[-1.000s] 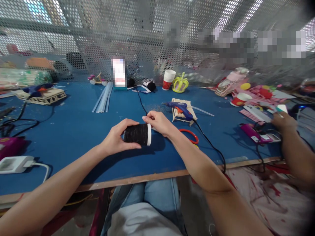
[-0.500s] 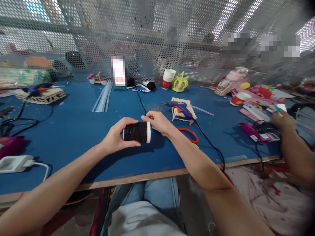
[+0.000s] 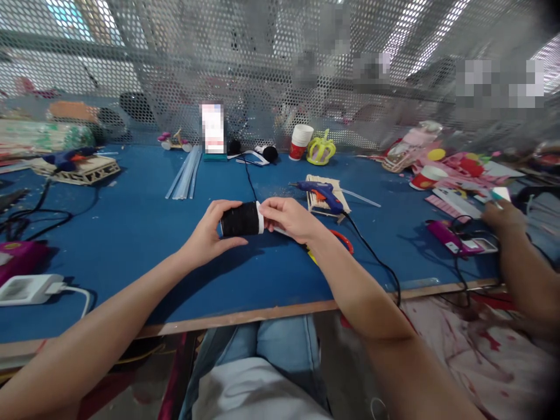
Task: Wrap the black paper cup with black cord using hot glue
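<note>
The black-wrapped paper cup with a white rim (image 3: 241, 219) looks almost fully covered (rim bare); left hand (image 3: 205, 236) grips it, right hand (image 3: 291, 217) pinches its rim, near the blue glue gun (image 3: 322, 193).

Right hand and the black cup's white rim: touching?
Touching. The head view shows the right hand with fingertips pressed on the white rim of the black cup, which the left hand holds sideways.

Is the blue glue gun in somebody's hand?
No, the blue glue gun rests on a wooden stick rack, while both hands hold the black cup.
</note>
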Demonstrator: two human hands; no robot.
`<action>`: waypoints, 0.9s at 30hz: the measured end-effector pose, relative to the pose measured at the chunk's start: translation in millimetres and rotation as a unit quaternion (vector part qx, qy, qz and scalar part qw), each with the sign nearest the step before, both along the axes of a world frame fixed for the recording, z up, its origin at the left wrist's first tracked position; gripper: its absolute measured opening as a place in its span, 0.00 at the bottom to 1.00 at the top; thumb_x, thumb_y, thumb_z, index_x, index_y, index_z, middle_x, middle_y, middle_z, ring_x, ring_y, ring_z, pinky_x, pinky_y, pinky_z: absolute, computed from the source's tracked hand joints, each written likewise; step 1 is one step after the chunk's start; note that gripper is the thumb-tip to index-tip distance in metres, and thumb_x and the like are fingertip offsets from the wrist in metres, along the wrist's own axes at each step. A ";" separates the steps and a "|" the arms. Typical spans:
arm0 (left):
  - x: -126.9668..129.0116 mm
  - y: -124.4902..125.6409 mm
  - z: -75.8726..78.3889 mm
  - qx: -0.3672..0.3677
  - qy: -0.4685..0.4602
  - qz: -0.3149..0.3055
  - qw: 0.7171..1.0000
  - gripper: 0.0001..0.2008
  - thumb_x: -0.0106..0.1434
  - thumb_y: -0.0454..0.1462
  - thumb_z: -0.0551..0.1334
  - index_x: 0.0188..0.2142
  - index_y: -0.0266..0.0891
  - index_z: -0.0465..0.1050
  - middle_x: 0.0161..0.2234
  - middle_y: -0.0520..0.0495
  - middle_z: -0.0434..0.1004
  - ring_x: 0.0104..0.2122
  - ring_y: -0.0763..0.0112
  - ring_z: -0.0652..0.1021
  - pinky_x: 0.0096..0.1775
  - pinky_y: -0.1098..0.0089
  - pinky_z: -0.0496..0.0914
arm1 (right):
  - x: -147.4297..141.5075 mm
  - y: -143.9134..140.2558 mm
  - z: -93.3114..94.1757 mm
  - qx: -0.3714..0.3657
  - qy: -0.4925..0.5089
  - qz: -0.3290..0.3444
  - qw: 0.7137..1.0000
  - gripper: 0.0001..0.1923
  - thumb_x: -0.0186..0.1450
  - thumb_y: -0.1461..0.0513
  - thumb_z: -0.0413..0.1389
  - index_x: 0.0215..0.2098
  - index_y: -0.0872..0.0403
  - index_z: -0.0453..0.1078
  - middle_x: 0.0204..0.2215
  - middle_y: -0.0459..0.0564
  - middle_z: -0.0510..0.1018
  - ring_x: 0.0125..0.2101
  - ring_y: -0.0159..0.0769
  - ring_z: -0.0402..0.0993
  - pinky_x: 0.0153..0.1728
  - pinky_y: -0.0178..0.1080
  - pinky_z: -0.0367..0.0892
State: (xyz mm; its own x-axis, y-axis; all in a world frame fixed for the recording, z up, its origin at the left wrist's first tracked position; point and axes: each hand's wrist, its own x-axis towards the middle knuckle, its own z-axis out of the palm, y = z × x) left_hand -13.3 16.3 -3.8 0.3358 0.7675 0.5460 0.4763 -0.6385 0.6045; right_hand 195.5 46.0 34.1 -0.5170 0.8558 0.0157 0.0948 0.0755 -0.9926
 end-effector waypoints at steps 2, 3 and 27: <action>0.1 0.6 -0.9 -0.065 -0.044 -0.010 0.997 0.36 0.52 0.46 0.66 0.57 0.41 0.54 0.48 0.41 0.66 0.47 0.61 0.71 0.45 0.61 0.69 | 0.0 -1.6 1.2 0.028 -0.012 0.006 1.000 0.12 0.58 0.54 0.56 0.27 0.55 0.67 0.20 0.43 0.70 0.21 0.26 0.65 0.25 0.33 0.62; 0.2 0.6 -0.7 -0.101 -0.063 -0.015 0.993 0.35 0.54 0.47 0.64 0.57 0.40 0.53 0.47 0.41 0.67 0.44 0.62 0.73 0.42 0.63 0.70 | 0.2 -2.6 2.4 0.046 -0.027 0.016 0.998 0.11 0.59 0.55 0.55 0.27 0.55 0.67 0.20 0.43 0.70 0.22 0.26 0.65 0.26 0.33 0.63; 9.9 -12.6 3.9 -0.063 0.047 -0.107 0.991 0.33 0.54 0.45 0.65 0.56 0.41 0.55 0.52 0.41 0.66 0.50 0.60 0.70 0.51 0.61 0.66 | -6.8 0.4 0.8 0.082 0.004 -0.017 0.997 0.22 0.65 0.49 0.46 0.39 0.56 0.73 0.37 0.51 0.78 0.40 0.33 0.72 0.42 0.37 0.65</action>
State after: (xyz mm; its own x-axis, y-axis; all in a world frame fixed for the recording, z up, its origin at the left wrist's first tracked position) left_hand -3.5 3.6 0.0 0.5425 0.7332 0.4100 0.3960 -0.6536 0.6450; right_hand 188.7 46.4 34.9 -0.4862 0.8590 0.1605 0.0914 0.2326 -0.9683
